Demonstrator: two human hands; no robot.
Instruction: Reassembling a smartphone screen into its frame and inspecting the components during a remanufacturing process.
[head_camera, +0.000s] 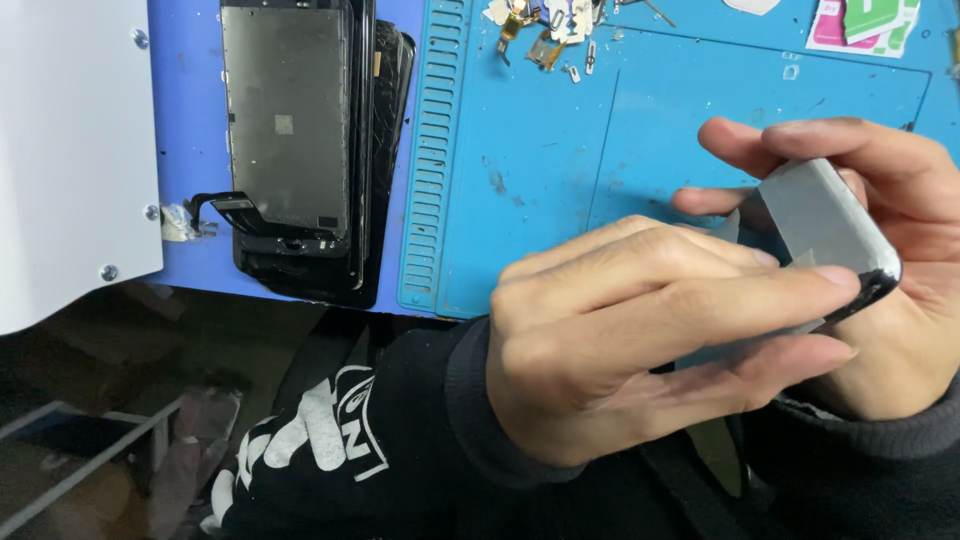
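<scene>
My right hand (900, 250) grips a black phone (825, 225) by its edges, tilted, with a grey film over its face. My left hand (640, 340) is in front of it, fingers pointing right, pinching a thin clear film or tab (805, 260) at the phone's lower corner. Both hands hover above the near edge of a blue work mat (520, 170). Much of the phone's lower part is hidden behind my left fingers.
A stack of black phone screens (300, 140) with a flex cable lies at the mat's left. Small metal parts and screws (545, 30) sit at the top. Sticker sheets (865, 25) lie top right. A white panel (70, 150) stands at the far left.
</scene>
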